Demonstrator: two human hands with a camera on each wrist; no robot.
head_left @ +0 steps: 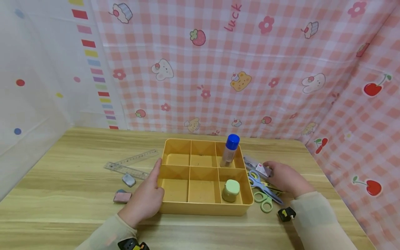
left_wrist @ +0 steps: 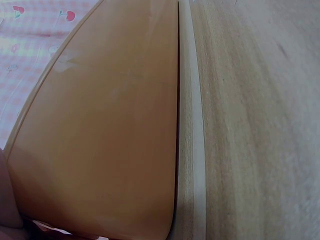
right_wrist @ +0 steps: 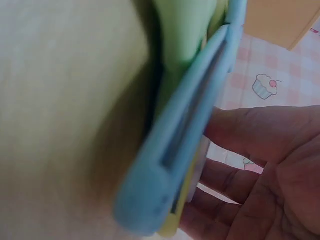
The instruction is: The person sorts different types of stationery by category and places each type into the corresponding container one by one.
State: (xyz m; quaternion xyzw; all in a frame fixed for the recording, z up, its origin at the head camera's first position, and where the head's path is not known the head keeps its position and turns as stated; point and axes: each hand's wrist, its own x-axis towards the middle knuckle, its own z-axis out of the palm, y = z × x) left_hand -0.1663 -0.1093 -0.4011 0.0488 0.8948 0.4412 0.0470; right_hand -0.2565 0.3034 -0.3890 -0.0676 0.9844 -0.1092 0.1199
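A yellow six-compartment organizer tray (head_left: pixel 204 207) stands mid-table. Its back-right compartment holds a glue stick (head_left: pixel 230 149) with a blue cap; a pale green lidded jar (head_left: pixel 231 190) sits in the front-right one. My left hand (head_left: pixel 145 198) rests against the tray's left side, index finger straight along the wall. On the right, my right hand (head_left: pixel 284 177) pinches a flat clear case with a white label (head_left: pixel 263 169), lying over the pile. Blue scissors (head_left: pixel 264 187) and green scissors (head_left: pixel 265 201) lie beside these fingers. In the right wrist view the blue scissors (right_wrist: pixel 175 135) partly hide the fingertips.
Left of the tray lie clear rulers (head_left: pixel 128 168), a small grey-white rounded item (head_left: pixel 128 180) and a pink block (head_left: pixel 122 197) with something blue behind it. Patterned cloth (head_left: pixel 218 104) walls the table's back and right side.
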